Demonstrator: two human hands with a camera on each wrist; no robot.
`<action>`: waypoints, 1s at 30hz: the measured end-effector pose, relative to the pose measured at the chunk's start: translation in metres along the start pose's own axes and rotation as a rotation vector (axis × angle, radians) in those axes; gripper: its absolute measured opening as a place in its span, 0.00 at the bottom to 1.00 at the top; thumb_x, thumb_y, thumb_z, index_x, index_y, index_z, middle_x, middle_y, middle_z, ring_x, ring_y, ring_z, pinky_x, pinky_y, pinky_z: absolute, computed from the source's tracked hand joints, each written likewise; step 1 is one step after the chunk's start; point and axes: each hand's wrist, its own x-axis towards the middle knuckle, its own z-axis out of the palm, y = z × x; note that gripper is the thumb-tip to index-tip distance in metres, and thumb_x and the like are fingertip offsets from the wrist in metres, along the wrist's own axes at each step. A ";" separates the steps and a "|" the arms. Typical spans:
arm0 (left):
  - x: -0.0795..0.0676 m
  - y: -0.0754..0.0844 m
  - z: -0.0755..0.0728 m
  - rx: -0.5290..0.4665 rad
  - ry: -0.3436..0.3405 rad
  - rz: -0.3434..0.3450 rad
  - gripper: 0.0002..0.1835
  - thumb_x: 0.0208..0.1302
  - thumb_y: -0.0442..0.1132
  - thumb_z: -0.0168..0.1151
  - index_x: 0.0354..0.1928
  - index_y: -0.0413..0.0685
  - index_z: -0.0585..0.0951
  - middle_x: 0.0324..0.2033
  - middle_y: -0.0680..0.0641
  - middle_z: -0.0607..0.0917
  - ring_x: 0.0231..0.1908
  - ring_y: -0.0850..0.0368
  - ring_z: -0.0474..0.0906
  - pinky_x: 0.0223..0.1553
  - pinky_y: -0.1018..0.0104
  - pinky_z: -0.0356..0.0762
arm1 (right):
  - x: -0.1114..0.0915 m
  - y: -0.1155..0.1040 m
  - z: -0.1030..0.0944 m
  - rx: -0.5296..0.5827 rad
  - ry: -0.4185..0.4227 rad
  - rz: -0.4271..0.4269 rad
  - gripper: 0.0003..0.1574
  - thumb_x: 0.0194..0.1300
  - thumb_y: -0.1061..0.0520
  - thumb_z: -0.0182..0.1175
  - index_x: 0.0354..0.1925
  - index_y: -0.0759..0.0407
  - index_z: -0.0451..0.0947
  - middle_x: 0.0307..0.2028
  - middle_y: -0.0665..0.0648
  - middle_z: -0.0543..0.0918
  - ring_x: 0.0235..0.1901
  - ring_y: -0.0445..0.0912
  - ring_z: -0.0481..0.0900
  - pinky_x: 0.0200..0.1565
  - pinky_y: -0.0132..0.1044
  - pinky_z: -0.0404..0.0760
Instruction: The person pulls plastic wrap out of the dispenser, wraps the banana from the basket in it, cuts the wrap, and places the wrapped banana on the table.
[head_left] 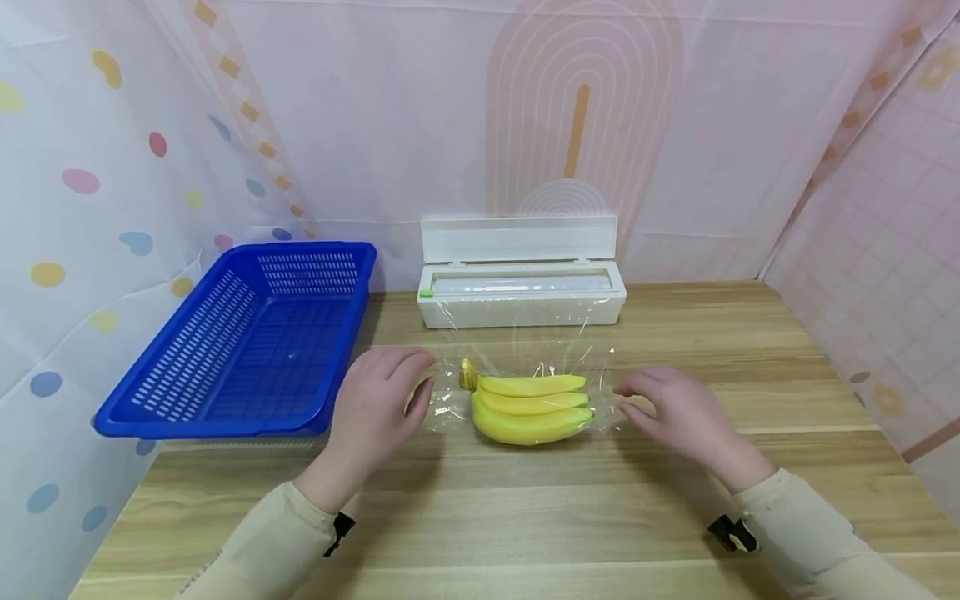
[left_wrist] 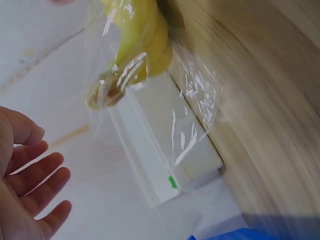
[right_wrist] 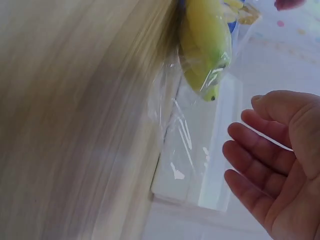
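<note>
A bunch of yellow bananas (head_left: 531,406) lies on the wooden table with clear plastic wrap (head_left: 450,404) over and around it. The wrap stretches back toward a white cling film dispenser (head_left: 521,312), whose lid stands raised. To the left of the stem, my left hand (head_left: 382,396) hovers with loosely bent fingers and holds nothing. My right hand (head_left: 675,417) is off the banana tips on the other side, near the wrap's edge, also without anything in its fingers. Both wrist views show the left hand (left_wrist: 30,185) and right hand (right_wrist: 280,155) apart from the film.
A blue plastic basket (head_left: 341,367) with slotted sides stands at the left, close to my left hand. Behind the dispenser hangs a patterned cloth (head_left: 375,125), and more cloth covers both sides. A small green slider (head_left: 427,293) sits at the dispenser's left end.
</note>
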 end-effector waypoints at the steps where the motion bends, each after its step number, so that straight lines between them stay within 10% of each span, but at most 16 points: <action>1: 0.001 0.002 0.000 -0.008 0.006 0.018 0.11 0.56 0.32 0.64 0.42 0.39 0.83 0.39 0.42 0.85 0.40 0.40 0.80 0.44 0.46 0.77 | 0.000 -0.001 0.000 -0.002 0.015 -0.017 0.12 0.56 0.59 0.71 0.40 0.58 0.84 0.38 0.55 0.86 0.41 0.52 0.84 0.44 0.50 0.83; 19: -0.013 0.037 0.029 0.061 -0.131 0.381 0.11 0.66 0.34 0.54 0.44 0.44 0.85 0.44 0.46 0.86 0.47 0.49 0.81 0.55 0.53 0.77 | 0.006 -0.024 0.014 -0.005 0.076 -0.257 0.20 0.50 0.56 0.75 0.43 0.58 0.82 0.39 0.52 0.83 0.41 0.48 0.80 0.43 0.44 0.82; 30: -0.019 0.039 0.038 0.120 -0.319 0.431 0.12 0.66 0.30 0.53 0.47 0.46 0.83 0.47 0.46 0.85 0.50 0.48 0.78 0.58 0.54 0.73 | 0.007 -0.036 0.022 -0.005 0.028 -0.291 0.22 0.52 0.54 0.75 0.46 0.56 0.82 0.41 0.51 0.83 0.42 0.47 0.78 0.45 0.43 0.81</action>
